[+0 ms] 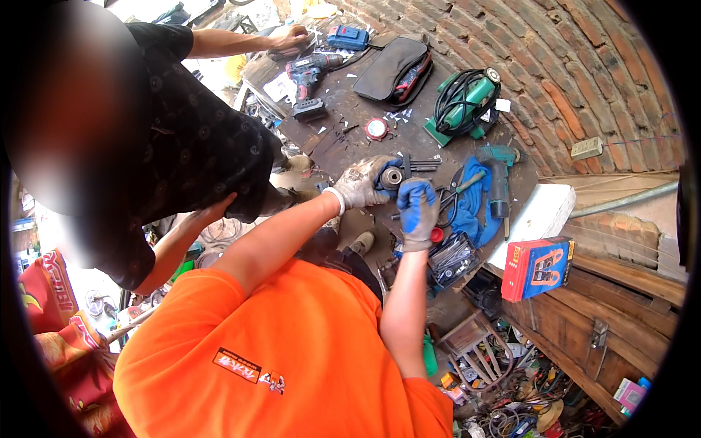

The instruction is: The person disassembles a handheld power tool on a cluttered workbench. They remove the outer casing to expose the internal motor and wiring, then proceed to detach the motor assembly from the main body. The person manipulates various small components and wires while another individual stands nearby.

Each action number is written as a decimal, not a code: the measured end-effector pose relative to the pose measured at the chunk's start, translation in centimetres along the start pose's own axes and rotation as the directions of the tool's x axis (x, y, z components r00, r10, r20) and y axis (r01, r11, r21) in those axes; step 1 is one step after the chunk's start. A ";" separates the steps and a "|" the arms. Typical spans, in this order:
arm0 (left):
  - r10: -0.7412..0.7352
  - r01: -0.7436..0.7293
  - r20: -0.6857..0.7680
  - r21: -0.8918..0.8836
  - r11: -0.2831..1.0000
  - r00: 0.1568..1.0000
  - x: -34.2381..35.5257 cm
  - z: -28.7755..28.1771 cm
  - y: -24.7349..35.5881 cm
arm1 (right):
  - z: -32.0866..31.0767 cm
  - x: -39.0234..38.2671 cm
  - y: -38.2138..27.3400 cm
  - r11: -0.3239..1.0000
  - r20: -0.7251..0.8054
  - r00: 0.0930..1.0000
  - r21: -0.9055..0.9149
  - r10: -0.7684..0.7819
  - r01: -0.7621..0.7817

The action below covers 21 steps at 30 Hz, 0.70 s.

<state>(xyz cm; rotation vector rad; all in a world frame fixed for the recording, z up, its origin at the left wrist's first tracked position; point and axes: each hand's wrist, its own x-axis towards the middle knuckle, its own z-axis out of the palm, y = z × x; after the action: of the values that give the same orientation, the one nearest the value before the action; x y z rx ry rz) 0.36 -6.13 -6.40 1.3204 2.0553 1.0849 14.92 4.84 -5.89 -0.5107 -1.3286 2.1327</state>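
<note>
This looks like a small, crowded repair workshop. The brown worktable (332,153), scattered with scraps and metal bits, is its centre. Toward the table's far end lie a cordless drill (305,73) and a zipped dark tool case (393,67); by its right edge sit a green power tool (467,102) wrapped in black cable and a teal drill (499,182). A tray of small metal parts (453,259) stands at its near right. Rough brickwork (577,66) rises to the table's right. The heap (511,420) below its near right side is hard to make out, apparently cables and odd parts.
</note>
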 end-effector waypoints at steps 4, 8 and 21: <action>0.011 -0.010 -0.029 0.043 0.999 1.000 -0.4 0.3 0.6 | -0.6 2.1 -2.5 0.981 0.056 0.981 0.050 0.186 -0.189; -0.034 0.034 -0.003 -0.016 0.999 0.999 0.0 -0.2 0.8 | 2.1 1.1 -2.8 1.000 -0.184 0.983 0.006 0.018 -0.017; -0.037 0.037 -0.016 -0.019 0.999 0.999 -0.1 0.2 0.7 | 0.6 -0.5 -3.8 0.219 0.344 0.893 -0.884 -0.291 0.412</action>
<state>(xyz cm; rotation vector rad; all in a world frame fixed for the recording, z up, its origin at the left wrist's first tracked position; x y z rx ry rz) 0.87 -5.98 -5.97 1.2634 2.0683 1.1004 15.94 5.36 -2.20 -0.4351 -2.4573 0.7491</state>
